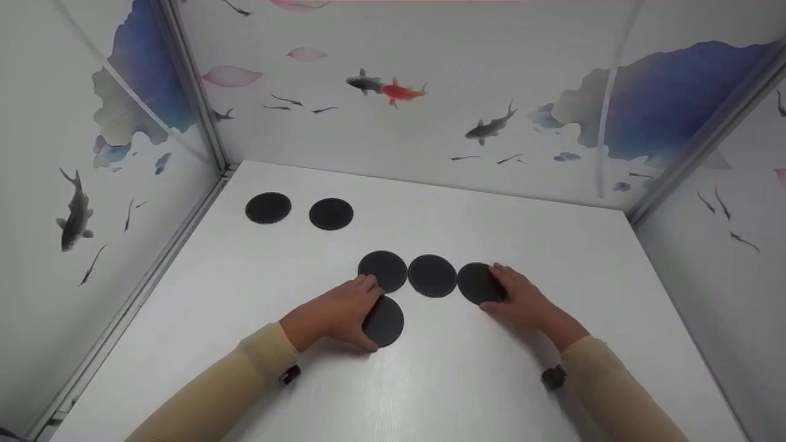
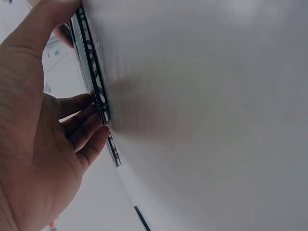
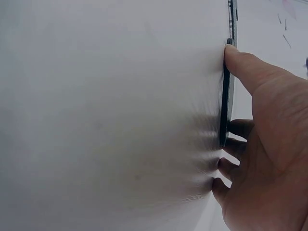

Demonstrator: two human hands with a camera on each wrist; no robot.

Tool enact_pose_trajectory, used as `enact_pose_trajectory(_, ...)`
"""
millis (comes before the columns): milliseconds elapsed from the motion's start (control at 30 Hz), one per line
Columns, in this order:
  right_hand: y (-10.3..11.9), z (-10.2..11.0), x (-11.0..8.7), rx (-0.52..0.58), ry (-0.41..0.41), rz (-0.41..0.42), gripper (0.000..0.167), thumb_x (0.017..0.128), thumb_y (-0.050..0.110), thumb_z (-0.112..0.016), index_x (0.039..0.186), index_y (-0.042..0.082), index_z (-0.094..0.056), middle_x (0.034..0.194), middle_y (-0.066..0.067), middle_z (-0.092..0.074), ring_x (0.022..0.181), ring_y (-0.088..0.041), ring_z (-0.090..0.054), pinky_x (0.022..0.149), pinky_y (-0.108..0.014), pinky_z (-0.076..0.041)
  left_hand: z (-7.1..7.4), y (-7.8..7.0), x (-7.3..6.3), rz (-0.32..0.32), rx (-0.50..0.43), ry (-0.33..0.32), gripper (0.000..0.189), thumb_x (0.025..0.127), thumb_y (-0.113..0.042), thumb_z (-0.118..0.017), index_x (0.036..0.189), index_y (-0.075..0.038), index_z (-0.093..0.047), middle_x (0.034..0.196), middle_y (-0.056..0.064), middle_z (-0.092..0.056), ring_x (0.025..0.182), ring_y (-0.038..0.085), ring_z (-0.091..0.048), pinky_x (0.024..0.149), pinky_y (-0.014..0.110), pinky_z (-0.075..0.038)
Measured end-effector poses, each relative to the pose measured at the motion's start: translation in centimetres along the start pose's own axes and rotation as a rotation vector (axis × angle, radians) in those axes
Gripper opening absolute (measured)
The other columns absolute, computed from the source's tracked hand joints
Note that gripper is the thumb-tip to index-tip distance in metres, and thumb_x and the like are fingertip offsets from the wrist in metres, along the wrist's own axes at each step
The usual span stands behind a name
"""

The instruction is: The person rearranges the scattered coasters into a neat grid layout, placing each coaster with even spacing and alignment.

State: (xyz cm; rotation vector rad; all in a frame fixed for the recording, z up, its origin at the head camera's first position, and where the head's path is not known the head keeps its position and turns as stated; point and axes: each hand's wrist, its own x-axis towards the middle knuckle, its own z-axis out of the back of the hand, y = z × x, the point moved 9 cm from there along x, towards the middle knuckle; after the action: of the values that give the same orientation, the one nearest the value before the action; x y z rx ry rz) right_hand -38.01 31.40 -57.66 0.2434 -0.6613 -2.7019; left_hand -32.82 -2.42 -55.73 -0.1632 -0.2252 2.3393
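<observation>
Thin, round black discs lie flat on a white table, their tops plain and dark. My left hand [image 1: 344, 313] grips the nearest disc [image 1: 388, 322] by its edge, thumb on the near side and fingers on the far side. Those fingertips also reach the left disc [image 1: 384, 270] of a row of three. Beside it is the middle disc [image 1: 432, 276]. At the row's right end, my right hand [image 1: 522, 298] holds another disc [image 1: 479, 283] between thumb and fingers. In the left wrist view, the gripped disc's rim [image 2: 94, 67] shows black and white marks.
Two more black discs lie apart at the back left, one [image 1: 268, 208] left of the other [image 1: 331, 213]. White panels with painted fish, such as the back wall [image 1: 430, 141], border the table [image 1: 466, 380] at the back and both sides.
</observation>
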Motion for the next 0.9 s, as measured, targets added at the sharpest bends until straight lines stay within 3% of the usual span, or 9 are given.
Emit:
enact_pose_trajectory(300, -0.26, -0.02, -0.09, 0.004, 0.011, -0.031, 0.097, 0.103, 0.054, -0.075, 0.174, 0.005, -0.031, 0.180, -0.020, -0.026, 0.166, -0.049, -0.017, 0.129, -0.071, -0.022, -0.11, 0.36, -0.05, 0.018, -0.025, 0.014, 0.106, 0.081, -0.066, -0.090, 0.157, -0.003, -0.052, 0.143, 0.009, -0.049, 0.129, 0.024, -0.051, 0.115, 0.039, -0.050)
enact_pose_trajectory(900, -0.43, -0.07, 0.03, -0.014, 0.007, -0.023, 0.096, 0.104, 0.055, -0.075, 0.174, 0.005, -0.032, 0.180, -0.020, -0.027, 0.166, -0.049, -0.019, 0.129, -0.070, -0.024, 0.16, 0.81, -0.31, 0.027, -0.098, -0.003, 0.107, 0.078, -0.066, -0.093, 0.157, -0.006, -0.053, 0.141, 0.006, -0.049, 0.126, 0.020, -0.052, 0.112, 0.039, -0.051)
